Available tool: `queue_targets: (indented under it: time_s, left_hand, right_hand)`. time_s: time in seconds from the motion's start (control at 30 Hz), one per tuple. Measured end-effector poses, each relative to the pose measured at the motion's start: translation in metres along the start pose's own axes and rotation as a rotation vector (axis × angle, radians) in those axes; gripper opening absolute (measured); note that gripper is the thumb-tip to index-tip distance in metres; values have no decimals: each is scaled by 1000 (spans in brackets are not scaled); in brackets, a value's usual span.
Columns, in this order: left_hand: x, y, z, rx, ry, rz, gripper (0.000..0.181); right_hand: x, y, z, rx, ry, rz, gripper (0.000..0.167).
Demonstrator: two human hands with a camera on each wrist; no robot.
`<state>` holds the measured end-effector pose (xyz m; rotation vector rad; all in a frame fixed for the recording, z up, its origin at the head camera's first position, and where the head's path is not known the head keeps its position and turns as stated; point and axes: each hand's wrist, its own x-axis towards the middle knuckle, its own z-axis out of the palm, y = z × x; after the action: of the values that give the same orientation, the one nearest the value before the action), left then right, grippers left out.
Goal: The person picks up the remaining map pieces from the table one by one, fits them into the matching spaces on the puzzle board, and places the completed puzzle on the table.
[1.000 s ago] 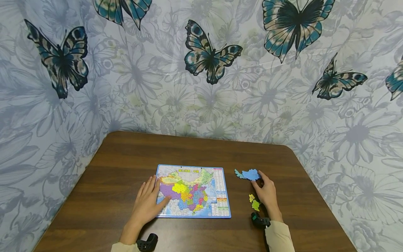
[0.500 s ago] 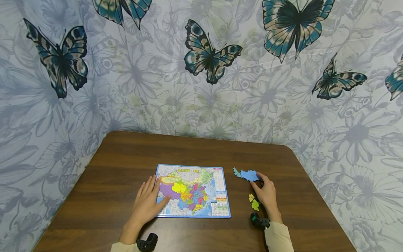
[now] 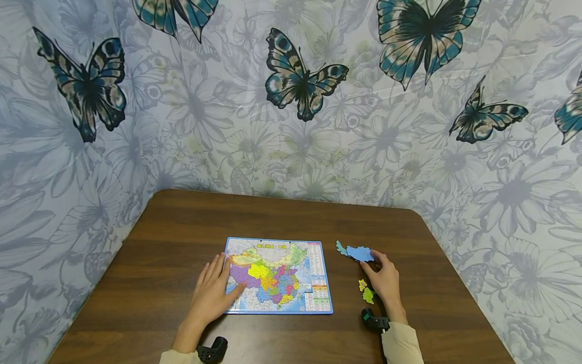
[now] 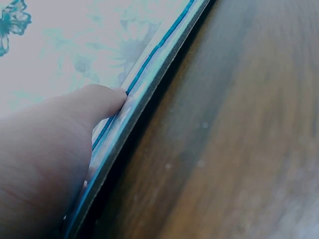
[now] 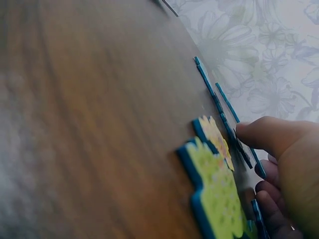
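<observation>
A map puzzle board [image 3: 320, 283] with a blue rim lies on the table in the head view. My left hand [image 3: 211, 293] rests on its left side, fingers straight and spread, thumb over the map; the left wrist view shows that thumb [image 4: 107, 102] on the board's edge. To the right of the board, my right hand [image 3: 386, 278] pinches the right end of a blue puzzle piece [image 3: 359, 254] between thumb and finger. A teal piece [image 3: 341, 247] touches or adjoins its left end. Nearer lie a small yellow piece [image 3: 362, 285] and a yellow-green piece [image 3: 368, 296], also large in the right wrist view.
The brown wooden table [image 3: 182, 217] reaches back to a wall covering [image 3: 200, 151] printed with flowers and butterflies. A black wrist device [image 3: 375, 319] sits beside the right wrist, and another black device [image 3: 212, 350] beside the left.
The blue and teal pieces have slid slightly left with my right hand's fingers, mostly in the first half second. My left hand and the board have stayed in place.
</observation>
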<state>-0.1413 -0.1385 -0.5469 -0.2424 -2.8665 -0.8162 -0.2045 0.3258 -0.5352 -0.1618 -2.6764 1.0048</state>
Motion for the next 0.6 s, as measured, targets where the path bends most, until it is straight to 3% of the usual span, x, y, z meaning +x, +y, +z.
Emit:
queue_targets:
  time_s: [0.6]
  left_hand:
    - [0,1,-1,-1,6,4,89]
  right_hand:
    - [-3,-11,-1,28,60,-3,53]
